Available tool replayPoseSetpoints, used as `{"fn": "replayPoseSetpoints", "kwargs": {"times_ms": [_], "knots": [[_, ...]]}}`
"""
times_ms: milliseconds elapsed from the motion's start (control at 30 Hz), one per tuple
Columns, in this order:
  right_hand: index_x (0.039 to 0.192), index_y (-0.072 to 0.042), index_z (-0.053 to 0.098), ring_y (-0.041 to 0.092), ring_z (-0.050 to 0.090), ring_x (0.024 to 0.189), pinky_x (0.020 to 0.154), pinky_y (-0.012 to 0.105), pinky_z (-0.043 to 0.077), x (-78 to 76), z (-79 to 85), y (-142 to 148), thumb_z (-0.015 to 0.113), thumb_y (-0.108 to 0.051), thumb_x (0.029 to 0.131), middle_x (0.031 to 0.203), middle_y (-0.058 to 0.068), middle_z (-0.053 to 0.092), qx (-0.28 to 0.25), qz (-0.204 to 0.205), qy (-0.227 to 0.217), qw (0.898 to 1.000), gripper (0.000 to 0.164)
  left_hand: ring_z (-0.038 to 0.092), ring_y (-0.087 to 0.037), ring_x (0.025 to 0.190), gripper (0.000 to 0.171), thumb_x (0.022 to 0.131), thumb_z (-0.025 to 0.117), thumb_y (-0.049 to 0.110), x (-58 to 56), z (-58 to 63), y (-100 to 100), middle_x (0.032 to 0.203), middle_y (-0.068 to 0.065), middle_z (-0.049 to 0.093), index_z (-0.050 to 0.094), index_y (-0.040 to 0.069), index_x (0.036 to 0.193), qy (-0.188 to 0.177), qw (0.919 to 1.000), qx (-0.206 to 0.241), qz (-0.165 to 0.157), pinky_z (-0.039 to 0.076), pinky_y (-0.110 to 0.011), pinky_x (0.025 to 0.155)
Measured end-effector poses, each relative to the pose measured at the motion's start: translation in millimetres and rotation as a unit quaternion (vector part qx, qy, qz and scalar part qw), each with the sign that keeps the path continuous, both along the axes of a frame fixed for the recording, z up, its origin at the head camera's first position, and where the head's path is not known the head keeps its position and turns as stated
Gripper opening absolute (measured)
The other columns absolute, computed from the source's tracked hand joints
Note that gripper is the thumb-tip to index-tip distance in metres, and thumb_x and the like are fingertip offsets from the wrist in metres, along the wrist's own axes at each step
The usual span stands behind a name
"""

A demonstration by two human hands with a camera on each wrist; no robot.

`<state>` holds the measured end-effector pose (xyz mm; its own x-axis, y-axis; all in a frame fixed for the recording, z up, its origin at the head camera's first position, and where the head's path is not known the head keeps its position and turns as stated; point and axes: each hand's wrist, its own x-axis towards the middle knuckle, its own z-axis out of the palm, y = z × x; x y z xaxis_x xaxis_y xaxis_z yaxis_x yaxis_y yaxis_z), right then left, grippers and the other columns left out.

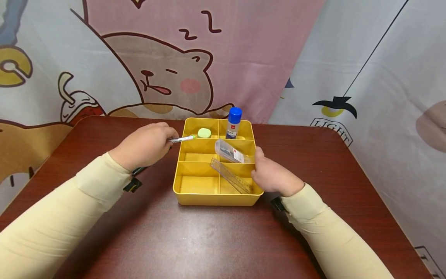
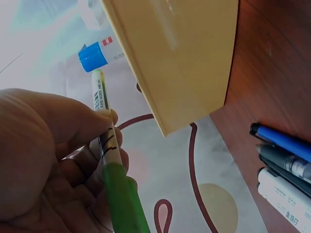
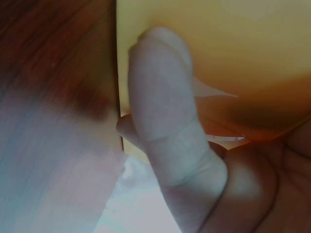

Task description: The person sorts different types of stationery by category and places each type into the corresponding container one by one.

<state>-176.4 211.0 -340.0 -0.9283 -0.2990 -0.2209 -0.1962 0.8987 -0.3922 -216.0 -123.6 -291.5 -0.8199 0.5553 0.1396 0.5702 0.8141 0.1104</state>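
Note:
My left hand (image 1: pixel 146 145) pinches a highlighter (image 2: pixel 100 99) with a white barrel, a green cap and a lime end, just left of the yellow divided box (image 1: pixel 198 198). The lime end reaches over the box's left rim. My right hand (image 1: pixel 277 176) grips the box's right wall, thumb at the rim; a finger (image 3: pixel 165 97) lies along the yellow side in the right wrist view. Inside the box, a pale green rounded item (image 1: pixel 204 133) sits back left and a blue-capped glue stick (image 1: pixel 232 126) stands back right. A translucent case (image 1: pixel 228 151) leans middle right. A clear ruler (image 1: pixel 231 176) slants front right.
In the left wrist view, a blue pen (image 2: pixel 284 141), a dark pen (image 2: pixel 286 160) and a white marker-like item (image 2: pixel 286 199) lie on the brown table (image 1: pixel 209 240). A printed cloth (image 1: pixel 251 58) hangs behind the table.

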Motion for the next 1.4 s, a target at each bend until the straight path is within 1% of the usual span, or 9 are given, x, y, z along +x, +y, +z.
{"fn": "replayPoseSetpoints", "kwargs": {"times_ms": [133, 233, 400, 533, 767, 933, 1067, 1233, 1400], "knots": [[0.133, 0.006, 0.010, 0.019, 0.057, 0.078, 0.079, 0.040, 0.049, 0.4, 0.3, -0.2, 0.046, -0.012, 0.088, 0.103, 0.022, 0.057, 0.001, -0.003, -0.003, 1.000, 0.061, 0.049, -0.016, 0.074, 0.016, 0.086, 0.059, 0.009, -0.2, -2.6, 5.4, 0.085, 0.000, 0.056, 0.066, 0.011, 0.100, -0.002, 1.0000, 0.001, -0.007, 0.048, -0.034, 0.070], [0.134, 0.005, 0.009, 0.019, 0.057, 0.080, 0.079, 0.041, 0.049, 0.3, 0.2, -0.1, 0.046, -0.012, 0.088, 0.104, 0.021, 0.057, 0.001, -0.005, -0.005, 1.000, 0.061, 0.049, -0.016, 0.074, 0.017, 0.086, 0.059, 0.008, -0.2, -4.2, 8.2, 0.085, 0.000, 0.056, 0.067, 0.010, 0.100, 0.009, 0.9998, -0.001, -0.018, 0.049, -0.034, 0.070], [0.134, 0.006, 0.009, 0.019, 0.057, 0.077, 0.078, 0.041, 0.050, 0.0, 0.0, 0.1, 0.047, -0.012, 0.088, 0.101, 0.022, 0.058, 0.002, 0.000, 0.001, 1.000, 0.063, 0.048, -0.016, 0.074, 0.019, 0.086, 0.061, 0.010, 1.7, -5.2, 14.8, 0.085, 0.001, 0.055, 0.069, 0.012, 0.102, 0.009, 0.9997, -0.010, -0.019, 0.049, -0.033, 0.071], [0.134, 0.006, 0.009, 0.019, 0.057, 0.078, 0.079, 0.040, 0.050, -0.2, 0.0, 0.1, 0.047, -0.012, 0.088, 0.101, 0.021, 0.058, 0.004, -0.001, 0.001, 1.000, 0.063, 0.048, -0.016, 0.073, 0.019, 0.086, 0.059, 0.010, 2.5, -4.8, 20.9, 0.084, 0.001, 0.054, 0.070, 0.012, 0.102, 0.009, 0.9995, -0.016, -0.024, 0.049, -0.032, 0.071], [0.133, 0.004, 0.010, 0.019, 0.057, 0.078, 0.078, 0.040, 0.050, 0.1, 0.5, 0.0, 0.047, -0.012, 0.088, 0.103, 0.021, 0.057, -0.001, -0.009, -0.006, 1.000, 0.061, 0.048, -0.017, 0.075, 0.020, 0.087, 0.058, 0.006, 1.6, -6.2, 26.3, 0.082, 0.000, 0.054, 0.071, 0.013, 0.100, 0.022, 0.9982, -0.024, -0.050, 0.048, -0.033, 0.072], [0.133, 0.002, 0.011, 0.019, 0.057, 0.078, 0.078, 0.039, 0.050, 0.3, 0.3, 0.1, 0.046, -0.012, 0.088, 0.103, 0.020, 0.057, -0.001, -0.014, -0.008, 1.000, 0.059, 0.051, -0.018, 0.081, 0.023, 0.084, 0.057, 0.001, 1.3, -7.4, 28.1, 0.087, -0.001, 0.059, 0.071, 0.012, 0.099, 0.038, 0.9960, -0.031, -0.074, 0.048, -0.035, 0.079], [0.133, 0.003, 0.011, 0.019, 0.057, 0.079, 0.078, 0.040, 0.049, 0.5, 0.5, 0.0, 0.046, -0.012, 0.088, 0.105, 0.021, 0.056, -0.003, -0.014, -0.008, 1.000, 0.059, 0.052, -0.019, 0.082, 0.024, 0.082, 0.060, -0.001, 1.8, -6.6, 31.2, 0.088, -0.003, 0.059, 0.071, 0.011, 0.100, 0.042, 0.9948, -0.040, -0.084, 0.048, -0.037, 0.082], [0.133, 0.002, 0.012, 0.020, 0.057, 0.081, 0.081, 0.041, 0.049, 0.8, 0.5, 0.1, 0.047, -0.011, 0.088, 0.107, 0.022, 0.055, -0.009, -0.016, -0.006, 1.000, 0.059, 0.050, -0.018, 0.075, 0.026, 0.080, 0.060, -0.003, 1.0, -6.9, 35.5, 0.083, -0.002, 0.056, 0.071, 0.012, 0.099, 0.044, 0.9933, -0.055, -0.091, 0.049, -0.035, 0.075], [0.131, 0.002, 0.015, 0.019, 0.057, 0.080, 0.079, 0.039, 0.050, 1.2, -0.4, 0.3, 0.046, -0.009, 0.087, 0.108, 0.021, 0.056, -0.023, -0.011, -0.002, 1.000, 0.055, 0.046, -0.018, 0.067, 0.025, 0.078, 0.062, -0.003, -1.4, -10.0, 37.3, 0.076, -0.001, 0.052, 0.071, 0.012, 0.095, 0.052, 0.9912, -0.061, -0.105, 0.048, -0.033, 0.066]]}}
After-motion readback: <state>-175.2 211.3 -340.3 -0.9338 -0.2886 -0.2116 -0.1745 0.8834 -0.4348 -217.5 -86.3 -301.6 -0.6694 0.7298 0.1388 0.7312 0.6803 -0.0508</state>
